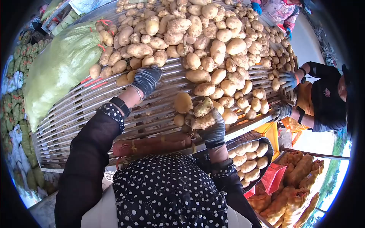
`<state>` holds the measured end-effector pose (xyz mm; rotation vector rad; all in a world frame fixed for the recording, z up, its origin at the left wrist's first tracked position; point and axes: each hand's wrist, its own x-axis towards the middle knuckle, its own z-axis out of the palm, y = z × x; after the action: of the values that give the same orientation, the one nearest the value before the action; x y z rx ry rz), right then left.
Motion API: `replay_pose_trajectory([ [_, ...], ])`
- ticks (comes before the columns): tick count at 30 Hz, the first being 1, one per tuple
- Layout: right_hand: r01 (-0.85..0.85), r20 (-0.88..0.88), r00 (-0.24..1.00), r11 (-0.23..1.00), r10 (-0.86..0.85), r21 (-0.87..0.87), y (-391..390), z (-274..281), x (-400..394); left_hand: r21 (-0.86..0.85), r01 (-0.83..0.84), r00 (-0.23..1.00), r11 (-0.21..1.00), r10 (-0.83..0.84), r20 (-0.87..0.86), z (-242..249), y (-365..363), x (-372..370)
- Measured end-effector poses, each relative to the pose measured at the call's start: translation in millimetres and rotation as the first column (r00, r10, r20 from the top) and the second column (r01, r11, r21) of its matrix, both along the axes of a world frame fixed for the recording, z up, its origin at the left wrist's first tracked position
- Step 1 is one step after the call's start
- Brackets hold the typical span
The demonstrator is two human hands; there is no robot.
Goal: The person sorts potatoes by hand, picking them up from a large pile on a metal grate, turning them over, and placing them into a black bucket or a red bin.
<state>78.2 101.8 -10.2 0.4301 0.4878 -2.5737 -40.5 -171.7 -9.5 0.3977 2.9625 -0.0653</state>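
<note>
My left hand (146, 80), in a dark striped glove, reaches to the near edge of a large heap of potatoes (178, 26). Its back faces me and its fingertips are tucked down against the potatoes, so their grip is hidden. At the front of the slatted metal table, my right hand (213, 132), gloved in dark grey, is closed around a couple of potatoes. One of these is a knobbly, greenish potato (203, 107); a rough brown potato (203, 121) lies just below it. A smooth potato (183, 103) sits close by on the slats (91, 110).
A full green mesh sack (62, 64) rests on the table's left. Below the front edge hangs a container of potatoes (249, 165). Orange sacks (296, 186) stand at lower right. A co-worker's gloved hands (289, 79) work at the right edge; another person (279, 13) is beyond.
</note>
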Motion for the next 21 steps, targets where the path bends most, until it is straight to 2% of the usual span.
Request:
replay_pose_trajectory([
  [1, 0.024, 0.047, 0.999, 1.0, -0.024, -0.007, -1, 2, 1, 0.195, -0.041, 0.989, 0.98, 0.012, 0.147, 7, -4, 4],
  [2, 0.017, 0.026, 1.0, 0.999, -0.015, -0.044, 0, -2, 1, 0.497, -0.127, 0.992, 0.858, 0.102, 0.078, 4, -4, 14],
  [3, 0.006, 0.008, 1.0, 0.997, -0.006, -0.082, 2, -6, 0, 0.775, -0.254, 0.962, 0.578, 0.067, 0.266, 4, -4, 21],
  [4, -0.057, -0.063, 0.997, 0.982, 0.047, -0.178, 4, -7, -3, 0.858, -0.433, 0.897, 0.276, 0.037, 0.441, 14, 1, 32],
  [5, -0.024, 0.031, 0.999, 0.981, 0.03, -0.191, 3, -9, -2, 0.809, -0.585, 0.811, -0.053, -0.054, 0.583, 22, 8, 44],
  [7, -0.036, 0.049, 0.998, 0.988, 0.044, -0.152, -4, -5, -1, 0.645, -0.658, 0.753, -0.389, -0.351, 0.556, -1, 18, 57],
  [8, -0.078, 0.039, 0.995, 0.979, 0.087, -0.187, -4, -7, -2, 0.713, -0.604, 0.795, -0.355, -0.33, 0.509, -5, 26, 67],
  [9, -0.082, 0.021, 0.996, 0.975, 0.089, -0.207, -4, -13, -3, 0.711, -0.61, 0.789, -0.349, -0.346, 0.507, -7, 32, 70],
  [11, 0.044, 0.082, 0.996, 0.997, -0.039, -0.063, -9, -4, 1, 0.506, -0.721, 0.691, -0.474, -0.431, 0.58, 12, 51, 78],
  [12, 0.048, 0.075, 0.996, 0.989, -0.038, -0.14, -9, 6, 3, 0.516, -0.696, 0.718, -0.499, -0.458, 0.524, 25, 61, 80],
  [13, 0.014, 0.037, 0.999, 0.963, -0.004, -0.269, -7, 14, 6, 0.518, -0.712, 0.703, -0.475, -0.479, 0.526, 26, 65, 80],
  [14, 0.032, 0.028, 0.999, 0.961, -0.025, -0.276, -4, 18, 10, 0.879, -0.442, 0.878, -0.176, -0.286, 0.384, 25, 65, 79],
  [15, 0.051, 0.021, 0.999, 0.957, -0.047, -0.286, -2, 21, 15, 0.975, -0.073, 0.975, 0.211, -0.188, 0.114, 25, 69, 81],
  [16, 0.061, -0.033, 0.997, 0.955, -0.074, -0.291, 0, 23, 20, 0.923, 0.036, 0.974, 0.384, -0.219, 0.053, 45, 77, 87],
  [17, 0.095, -0.036, 0.993, 0.955, -0.11, -0.28, 4, 16, 25, 0.918, 0.047, 0.965, 0.393, -0.256, 0.06, 53, 86, 91],
  [19, 0.102, -0.08, 0.987, 0.926, -0.14, -0.363, 13, 13, 41, 0.808, 0.104, 0.971, 0.58, -0.237, 0.044, 60, 105, 100],
  [20, 0.12, -0.087, 0.982, 0.91, -0.168, -0.396, 18, 13, 48, 0.778, 0.204, 0.955, 0.595, -0.296, -0.025, 57, 110, 102],
  [21, 0.143, -0.089, 0.975, 0.877, -0.205, -0.458, 23, 16, 56, 0.774, 0.224, 0.944, 0.592, -0.328, -0.022, 58, 113, 102],
])
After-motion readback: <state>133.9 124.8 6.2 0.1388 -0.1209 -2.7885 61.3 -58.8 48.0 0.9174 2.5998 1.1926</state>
